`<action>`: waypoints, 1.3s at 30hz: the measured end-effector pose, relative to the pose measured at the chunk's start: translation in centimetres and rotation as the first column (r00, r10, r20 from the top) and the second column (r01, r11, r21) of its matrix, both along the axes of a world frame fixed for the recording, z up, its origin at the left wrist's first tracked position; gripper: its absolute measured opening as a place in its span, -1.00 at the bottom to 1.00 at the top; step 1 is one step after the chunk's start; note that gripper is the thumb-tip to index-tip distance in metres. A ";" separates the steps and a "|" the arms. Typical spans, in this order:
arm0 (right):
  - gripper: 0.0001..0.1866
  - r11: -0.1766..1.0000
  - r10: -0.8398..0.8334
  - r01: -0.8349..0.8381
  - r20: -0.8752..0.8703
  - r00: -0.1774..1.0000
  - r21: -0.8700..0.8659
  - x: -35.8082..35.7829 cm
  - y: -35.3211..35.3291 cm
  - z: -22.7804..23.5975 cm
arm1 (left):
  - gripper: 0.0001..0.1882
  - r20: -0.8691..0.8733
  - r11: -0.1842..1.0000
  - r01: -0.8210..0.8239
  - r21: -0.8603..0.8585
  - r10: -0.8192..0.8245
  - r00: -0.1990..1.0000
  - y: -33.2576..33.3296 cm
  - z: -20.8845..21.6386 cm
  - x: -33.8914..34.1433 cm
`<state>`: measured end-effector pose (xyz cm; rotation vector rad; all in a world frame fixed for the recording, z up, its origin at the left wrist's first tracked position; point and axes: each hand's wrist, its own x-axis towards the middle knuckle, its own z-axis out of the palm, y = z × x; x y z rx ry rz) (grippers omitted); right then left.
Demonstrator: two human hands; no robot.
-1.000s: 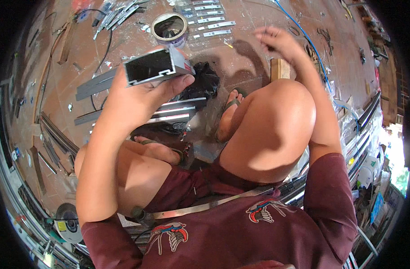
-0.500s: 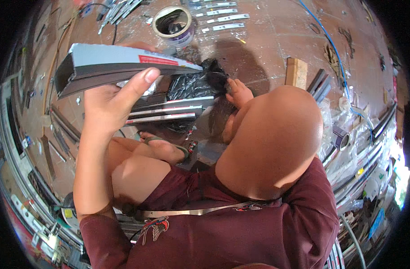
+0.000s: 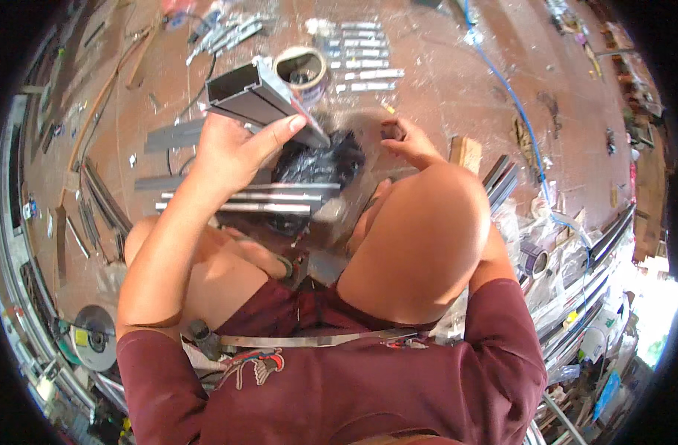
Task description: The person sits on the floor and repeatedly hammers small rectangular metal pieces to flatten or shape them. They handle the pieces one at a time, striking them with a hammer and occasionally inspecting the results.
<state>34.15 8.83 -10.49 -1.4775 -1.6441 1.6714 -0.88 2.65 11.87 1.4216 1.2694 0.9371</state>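
Note:
My left hand (image 3: pixel 235 152) is closed around a dark hollow metal profile (image 3: pixel 242 96), its thumb lying along the side. The profile's open box-shaped end tilts up toward me, and its far end points down to the right. My right hand (image 3: pixel 414 146) hovers beside my raised knee with loosely curled fingers; a gap shows between thumb and forefinger, and I see nothing in it. Between the hands, a crumpled black plastic bag (image 3: pixel 320 165) lies on the floor. Several pale-edged profile strips (image 3: pixel 279 199) lie in front of it, nearer me.
Beyond the profile stands a wide tape roll (image 3: pixel 320 78) with small things inside. Short metal pieces (image 3: pixel 365 63) lie in a row, beside a hardware pile (image 3: pixel 231 37). A wooden block (image 3: pixel 466 154), a blue hose (image 3: pixel 494 70) and long profiles (image 3: pixel 576 297) are on the right.
The profile has swung so its open end faces me more, and it sits farther right. My right hand has lifted away from the black bag, its fingers now curled.

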 end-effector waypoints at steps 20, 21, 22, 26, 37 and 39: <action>-0.65 0.883 0.180 0.026 -0.389 0.904 0.469 -16.0 -3.2 31.9 | -0.61 0.158 0.949 -0.081 0.304 0.034 0.987 -1.7 3.9 -1.5; -0.65 0.880 0.191 0.016 -0.385 0.903 0.474 -16.3 -3.4 31.6 | -0.61 0.176 0.949 -0.084 0.305 0.031 0.984 -1.8 4.0 -1.5; -0.67 0.877 0.201 0.010 -0.386 0.900 0.481 -16.5 -3.5 31.3 | -0.62 0.193 0.948 -0.088 0.305 0.029 0.981 -2.0 4.2 -1.5; -0.75 0.790 0.232 -0.062 -0.203 0.951 0.610 -16.8 -3.4 30.6 | -0.55 0.045 0.960 -0.045 0.275 0.034 0.998 -1.7 4.4 -1.6; -0.73 0.759 0.262 -0.042 -0.246 0.933 0.649 -17.8 -2.9 29.5 | -0.65 0.143 0.970 0.085 0.227 -0.120 0.982 -0.3 3.0 -1.5; -0.74 0.746 0.262 -0.039 -0.239 0.935 0.664 -18.0 -2.7 29.2 | -0.65 0.052 0.954 0.081 0.290 -0.101 0.994 -0.3 3.0 -1.4</action>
